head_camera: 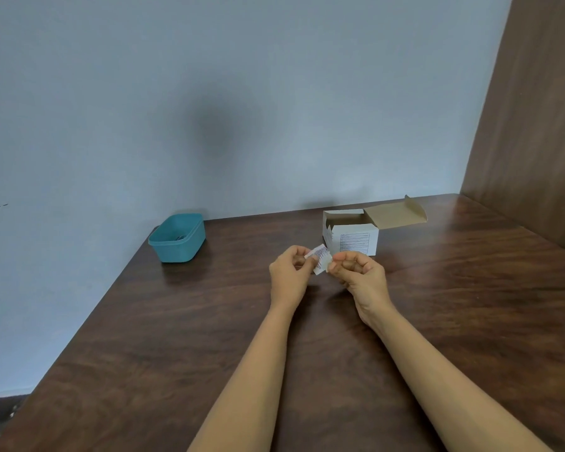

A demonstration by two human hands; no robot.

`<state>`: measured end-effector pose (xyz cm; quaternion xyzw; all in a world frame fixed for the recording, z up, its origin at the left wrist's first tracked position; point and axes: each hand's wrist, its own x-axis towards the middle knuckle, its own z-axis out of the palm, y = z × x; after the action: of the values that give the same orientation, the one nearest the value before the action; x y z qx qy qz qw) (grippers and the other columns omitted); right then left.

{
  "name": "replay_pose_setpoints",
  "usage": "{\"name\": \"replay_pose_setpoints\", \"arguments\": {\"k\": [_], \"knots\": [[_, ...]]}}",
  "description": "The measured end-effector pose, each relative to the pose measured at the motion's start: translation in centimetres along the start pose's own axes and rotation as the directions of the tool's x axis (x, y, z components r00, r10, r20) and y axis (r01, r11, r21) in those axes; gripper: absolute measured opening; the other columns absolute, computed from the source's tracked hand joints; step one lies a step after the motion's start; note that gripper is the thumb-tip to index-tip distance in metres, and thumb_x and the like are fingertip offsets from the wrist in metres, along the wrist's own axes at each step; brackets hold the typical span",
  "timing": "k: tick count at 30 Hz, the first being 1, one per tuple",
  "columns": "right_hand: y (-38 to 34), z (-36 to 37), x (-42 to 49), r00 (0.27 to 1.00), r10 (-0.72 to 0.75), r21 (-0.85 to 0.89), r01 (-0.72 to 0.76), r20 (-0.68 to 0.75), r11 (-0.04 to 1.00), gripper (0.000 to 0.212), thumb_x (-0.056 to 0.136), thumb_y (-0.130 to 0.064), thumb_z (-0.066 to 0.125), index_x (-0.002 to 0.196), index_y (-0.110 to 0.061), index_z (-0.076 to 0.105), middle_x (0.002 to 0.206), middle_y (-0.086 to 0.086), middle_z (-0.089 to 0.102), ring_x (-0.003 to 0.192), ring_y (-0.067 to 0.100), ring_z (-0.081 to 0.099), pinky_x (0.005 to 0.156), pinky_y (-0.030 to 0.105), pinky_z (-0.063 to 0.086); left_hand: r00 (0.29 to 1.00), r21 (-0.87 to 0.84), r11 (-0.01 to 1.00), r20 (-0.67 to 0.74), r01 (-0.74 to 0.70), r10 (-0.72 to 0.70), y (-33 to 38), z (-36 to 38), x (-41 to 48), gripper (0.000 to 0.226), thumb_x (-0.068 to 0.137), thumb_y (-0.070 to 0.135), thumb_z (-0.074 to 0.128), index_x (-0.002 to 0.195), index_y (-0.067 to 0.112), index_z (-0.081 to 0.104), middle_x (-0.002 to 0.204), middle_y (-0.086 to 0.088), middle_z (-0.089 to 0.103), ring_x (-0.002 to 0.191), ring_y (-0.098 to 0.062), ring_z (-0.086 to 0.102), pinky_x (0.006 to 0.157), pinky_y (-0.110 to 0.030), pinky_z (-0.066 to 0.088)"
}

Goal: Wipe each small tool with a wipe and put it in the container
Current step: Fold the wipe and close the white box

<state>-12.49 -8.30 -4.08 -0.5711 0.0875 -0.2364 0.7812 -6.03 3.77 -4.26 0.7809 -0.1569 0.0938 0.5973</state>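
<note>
Both hands are raised a little above the dark wooden bench point(177, 337), near its middle, and they hold one small white wipe packet point(320, 260) between them. The left hand point(289, 275) pinches the left edge of the packet with its thumb and curled fingers. The right hand point(361, 275) pinches the right edge in the same way, with its other fingers curled toward the palm. The packet has fine print on it and it is tilted; if it is torn open or not, I cannot tell.

Just behind the hands, a little to the right, a white cardboard box point(351, 238) stands on the bench with its brown lid flap open to the right. At the far left of the bench, close to the blue-grey wall point(209, 93), stands a teal plastic container point(177, 238). Something small and dark lies inside it, but it is too small to identify. A brown wooden panel point(535, 125) rises at the right side of the bench.
</note>
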Motion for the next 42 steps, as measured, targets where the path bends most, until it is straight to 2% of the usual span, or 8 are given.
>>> {"name": "replay_pose_setpoints", "arguments": {"k": [3,6,10,14,20,25,30,42], "knots": [[-0.2,0.1,-0.2,0.999,-0.028,-0.087,0.031,0.033,0.996,0.018,0.075,0.006,0.073,0.083,-0.009,0.069,0.077,0.008,0.070,0.072,0.013,0.066,0.063,0.021,0.050,0.992,-0.309,0.944,0.076,0.118,-0.099,0.7,-0.3,-1.1,0.015,0.091,0.009,0.064,0.105,0.008,0.068,0.088,-0.010,0.074,0.074,-0.013,0.068,0.068,-0.027,0.059],[-0.4,0.1,-0.5,0.998,-0.052,-0.131,0.057,0.035,0.990,0.015,0.075,0.004,0.074,0.083,-0.009,0.069,0.076,0.008,0.070,0.067,0.009,0.064,0.058,0.017,0.048,0.974,-0.404,0.892,0.182,0.201,-0.136,1.2,-0.3,-1.9,0.020,0.094,0.007,0.058,0.113,0.006,0.066,0.099,-0.012,0.073,0.086,-0.019,0.071,0.077,-0.030,0.059],[-0.6,0.0,-0.6,0.995,-0.084,-0.190,0.092,0.049,0.978,0.010,0.075,0.003,0.074,0.082,-0.004,0.070,0.071,0.005,0.068,0.061,0.004,0.062,0.056,0.014,0.046,0.965,-0.413,0.882,0.220,0.226,-0.144,1.3,-0.3,-2.2,0.018,0.097,0.009,0.054,0.107,0.004,0.069,0.097,-0.014,0.073,0.083,-0.022,0.070,0.077,-0.031,0.060],[-0.4,-0.7,-0.3,0.984,-0.165,-0.388,0.181,0.073,0.904,0.010,0.073,-0.012,0.081,0.080,-0.012,0.074,0.076,0.003,0.072,0.074,0.015,0.068,0.070,0.024,0.055,0.956,-0.386,0.892,0.257,0.236,-0.142,1.4,-0.3,-2.1,0.019,0.096,0.017,0.058,0.100,0.003,0.071,0.092,-0.013,0.072,0.081,-0.020,0.070,0.077,-0.034,0.060],[-0.8,-0.8,-0.6,0.967,-0.237,-0.470,0.253,0.094,0.846,0.013,0.073,-0.018,0.081,0.082,-0.012,0.074,0.075,0.000,0.072,0.069,0.006,0.065,0.066,0.014,0.050,0.949,-0.377,0.895,0.285,0.238,-0.133,1.2,-0.4,-2.1,0.020,0.090,0.010,0.065,0.105,-0.003,0.069,0.094,-0.020,0.072,0.083,-0.021,0.070,0.072,-0.029,0.060],[-0.6,-0.3,-0.8,0.972,-0.232,-0.472,0.190,-0.031,0.861,0.030,0.072,-0.020,0.082,0.097,-0.015,0.065,0.088,-0.005,0.067,0.073,0.009,0.062,0.063,0.009,0.047,0.953,-0.418,0.873,0.263,0.251,-0.149,1.5,-0.5,-2.3,0.014,0.094,0.007,0.059,0.104,0.005,0.069,0.095,-0.013,0.074,0.080,-0.021,0.071,0.071,-0.028,0.060],[-0.6,-0.1,-1.1,0.975,-0.221,-0.439,0.213,0.034,0.873,0.015,0.077,-0.014,0.077,0.081,-0.026,0.070,0.077,-0.007,0.070,0.074,0.009,0.065,0.068,0.018,0.051,0.961,-0.410,0.880,0.230,0.241,-0.156,1.6,-0.3,-2.3,0.014,0.093,0.008,0.060,0.103,0.007,0.070,0.093,-0.012,0.074,0.079,-0.022,0.071,0.071,-0.031,0.060],[-0.7,-0.1,-1.3,0.873,-0.412,-0.604,0.481,0.262,0.635,0.018,0.081,0.001,0.069,0.090,-0.012,0.077,0.087,0.002,0.073,0.077,0.003,0.063,0.071,0.008,0.047,0.937,-0.463,0.819,0.247,0.339,-0.248,2.2,-0.6,-2.4,0.017,0.096,0.005,0.055,0.093,0.002,0.071,0.086,-0.017,0.073,0.076,-0.020,0.073,0.067,-0.027,0.060]]}}
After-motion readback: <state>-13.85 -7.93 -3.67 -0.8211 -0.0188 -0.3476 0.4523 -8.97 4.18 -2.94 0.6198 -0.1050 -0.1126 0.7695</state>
